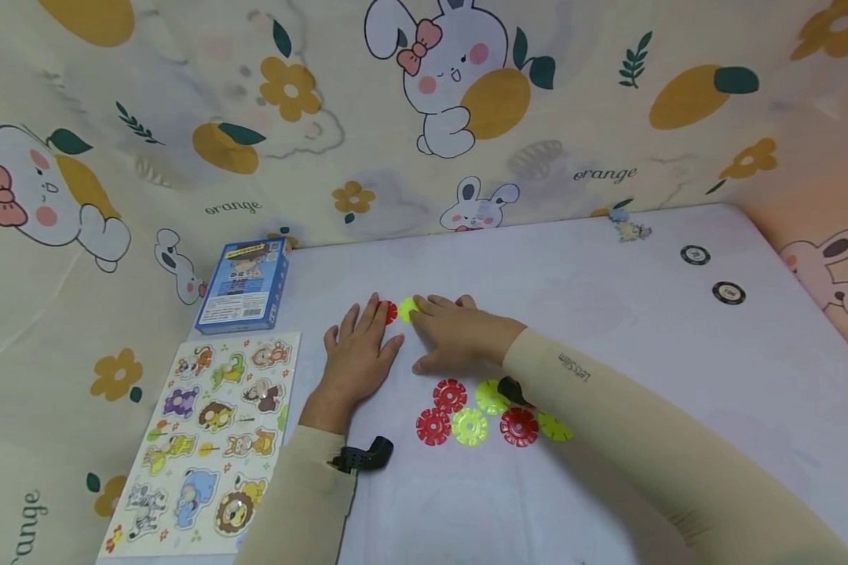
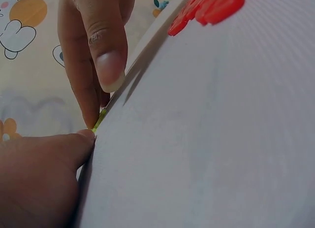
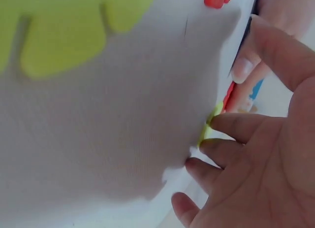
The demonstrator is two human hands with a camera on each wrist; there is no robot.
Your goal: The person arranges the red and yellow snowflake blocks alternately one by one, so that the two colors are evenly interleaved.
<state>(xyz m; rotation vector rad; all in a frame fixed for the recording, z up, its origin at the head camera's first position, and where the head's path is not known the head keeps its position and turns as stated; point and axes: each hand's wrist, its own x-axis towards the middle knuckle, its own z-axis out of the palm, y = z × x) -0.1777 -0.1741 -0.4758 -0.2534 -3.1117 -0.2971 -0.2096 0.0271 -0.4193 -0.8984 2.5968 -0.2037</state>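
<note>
Side by side on the white tabletop lie a red notched disc (image 1: 392, 312) and a yellow-green notched disc (image 1: 407, 309). My left hand (image 1: 356, 353) rests flat, its fingertips touching the red disc and covering part of it. From the other side my right hand (image 1: 459, 333) reaches in with fingers spread, fingertips on the yellow-green disc. In the right wrist view the fingers (image 3: 229, 127) press on that disc's edge. Nearer to me sit more red discs (image 1: 433, 426) and yellow-green discs (image 1: 469, 427), some hidden under the right sleeve.
On the left are a blue box (image 1: 243, 286) and a white animal puzzle board (image 1: 254, 357). Two black-and-white round chips (image 1: 729, 293) and a small figure-shaped piece (image 1: 632, 230) lie at the far right. A patterned cloth (image 1: 396, 180) hangs behind the table (image 1: 678, 377).
</note>
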